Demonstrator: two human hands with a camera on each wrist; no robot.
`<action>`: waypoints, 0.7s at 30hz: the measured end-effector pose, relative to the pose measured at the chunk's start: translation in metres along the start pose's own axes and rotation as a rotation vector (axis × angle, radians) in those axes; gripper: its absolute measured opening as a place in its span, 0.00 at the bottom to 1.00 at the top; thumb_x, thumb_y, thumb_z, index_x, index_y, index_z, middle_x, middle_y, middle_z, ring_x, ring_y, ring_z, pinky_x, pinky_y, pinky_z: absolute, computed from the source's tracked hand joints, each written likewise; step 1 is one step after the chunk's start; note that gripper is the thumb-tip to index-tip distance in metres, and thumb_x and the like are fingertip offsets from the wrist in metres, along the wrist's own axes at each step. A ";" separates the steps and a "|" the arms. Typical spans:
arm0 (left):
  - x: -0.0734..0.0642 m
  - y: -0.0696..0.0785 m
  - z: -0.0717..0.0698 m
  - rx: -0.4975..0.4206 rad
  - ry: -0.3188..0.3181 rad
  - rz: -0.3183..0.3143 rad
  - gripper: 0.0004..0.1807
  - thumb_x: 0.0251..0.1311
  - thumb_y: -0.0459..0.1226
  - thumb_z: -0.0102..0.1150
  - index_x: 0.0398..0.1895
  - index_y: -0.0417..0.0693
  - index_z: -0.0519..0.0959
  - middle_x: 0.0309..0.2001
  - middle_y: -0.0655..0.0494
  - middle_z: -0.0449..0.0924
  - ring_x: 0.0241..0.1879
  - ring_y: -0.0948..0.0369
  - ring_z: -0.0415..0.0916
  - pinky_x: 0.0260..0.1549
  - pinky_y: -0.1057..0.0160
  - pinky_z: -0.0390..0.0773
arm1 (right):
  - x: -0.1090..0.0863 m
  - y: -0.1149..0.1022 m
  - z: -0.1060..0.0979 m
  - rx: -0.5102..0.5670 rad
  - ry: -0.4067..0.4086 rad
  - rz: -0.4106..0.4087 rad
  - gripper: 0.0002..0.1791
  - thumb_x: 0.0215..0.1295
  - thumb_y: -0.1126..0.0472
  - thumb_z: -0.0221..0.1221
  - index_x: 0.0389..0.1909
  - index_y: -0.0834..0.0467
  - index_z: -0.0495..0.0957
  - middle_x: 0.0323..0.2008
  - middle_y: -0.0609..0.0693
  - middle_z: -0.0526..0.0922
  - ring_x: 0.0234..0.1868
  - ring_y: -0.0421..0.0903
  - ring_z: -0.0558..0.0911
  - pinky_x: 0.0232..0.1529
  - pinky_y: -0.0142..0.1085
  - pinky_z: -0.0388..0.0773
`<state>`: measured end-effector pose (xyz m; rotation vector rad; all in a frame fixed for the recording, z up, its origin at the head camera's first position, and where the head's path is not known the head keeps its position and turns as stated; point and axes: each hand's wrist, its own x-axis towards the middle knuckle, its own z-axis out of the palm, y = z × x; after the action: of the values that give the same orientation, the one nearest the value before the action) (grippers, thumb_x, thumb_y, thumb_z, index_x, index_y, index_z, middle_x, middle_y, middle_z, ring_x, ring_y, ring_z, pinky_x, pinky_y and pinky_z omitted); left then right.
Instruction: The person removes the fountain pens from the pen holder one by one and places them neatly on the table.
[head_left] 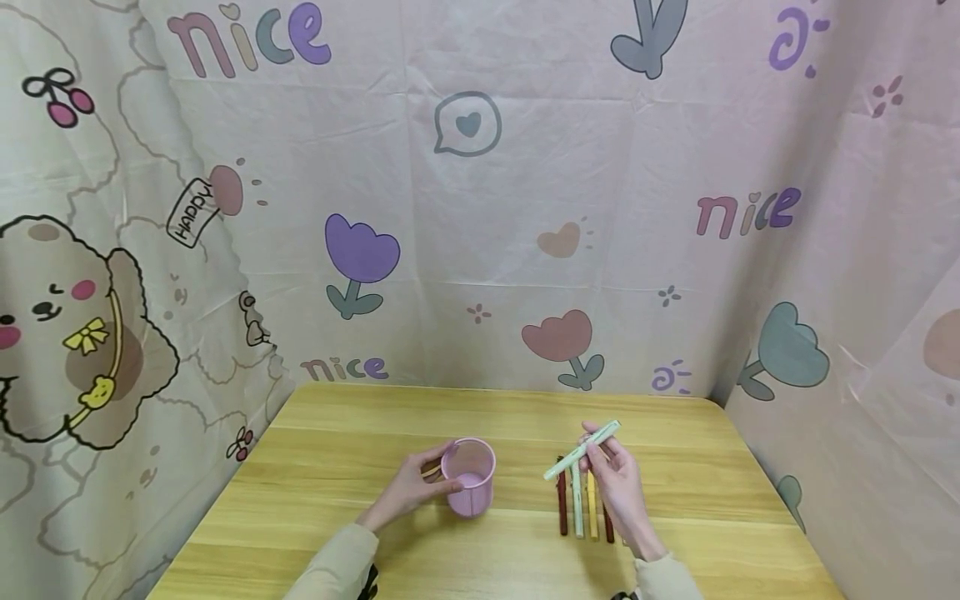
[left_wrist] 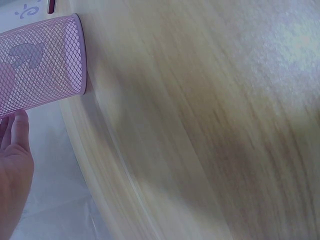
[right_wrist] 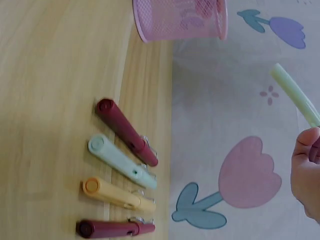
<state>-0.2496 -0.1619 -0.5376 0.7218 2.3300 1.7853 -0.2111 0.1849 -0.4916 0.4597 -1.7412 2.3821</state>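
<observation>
My left hand (head_left: 408,492) grips a pink mesh pen cup (head_left: 474,505) by its side, thumb across the near side and fingers on the far left. The cup stands upright on the wooden table with its mouth up, and no pens show inside. In the left wrist view the mesh wall (left_wrist: 40,62) is close by the fingers. Raised over the table, my right hand (head_left: 621,487) pinches a light green pen (head_left: 562,467), which slants with its lower end toward the cup. Below that hand lie a dark red pen (right_wrist: 125,130), a light green pen (right_wrist: 120,160), a yellow pen (right_wrist: 117,195) and another dark red pen (right_wrist: 112,229).
The wooden table (head_left: 337,442) ends at a printed cloth backdrop (head_left: 480,208) behind, with more cloth on the left and right. The lying pens form a row right of the cup, partly covered by the right hand in the head view.
</observation>
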 end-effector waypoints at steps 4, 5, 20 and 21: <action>0.000 0.000 0.000 0.003 0.002 0.002 0.45 0.57 0.35 0.71 0.72 0.26 0.58 0.71 0.23 0.59 0.68 0.31 0.66 0.65 0.53 0.77 | -0.001 -0.002 -0.007 -0.034 0.029 -0.008 0.20 0.78 0.66 0.48 0.68 0.66 0.66 0.40 0.40 0.81 0.31 0.32 0.76 0.30 0.18 0.79; 0.000 0.000 0.000 0.004 0.003 0.002 0.45 0.58 0.35 0.71 0.72 0.26 0.58 0.71 0.23 0.59 0.68 0.30 0.66 0.65 0.53 0.77 | -0.002 -0.003 -0.009 -0.050 0.045 -0.003 0.21 0.79 0.65 0.48 0.68 0.66 0.66 0.40 0.40 0.81 0.31 0.31 0.76 0.29 0.18 0.78; 0.000 -0.001 0.001 0.010 0.006 -0.005 0.44 0.58 0.35 0.71 0.72 0.26 0.59 0.71 0.24 0.59 0.68 0.31 0.66 0.65 0.54 0.77 | -0.008 -0.004 -0.036 -0.102 0.225 -0.054 0.25 0.79 0.64 0.48 0.72 0.67 0.61 0.38 0.36 0.84 0.40 0.30 0.81 0.39 0.21 0.85; 0.000 -0.001 0.000 0.009 0.006 -0.004 0.44 0.58 0.35 0.71 0.72 0.26 0.59 0.71 0.24 0.59 0.68 0.31 0.66 0.65 0.54 0.77 | -0.008 -0.004 -0.038 -0.095 0.230 -0.062 0.23 0.78 0.66 0.48 0.71 0.63 0.64 0.38 0.37 0.84 0.40 0.31 0.82 0.39 0.21 0.85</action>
<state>-0.2498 -0.1615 -0.5383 0.7140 2.3431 1.7794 -0.2079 0.2226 -0.5011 0.2135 -1.7007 2.1995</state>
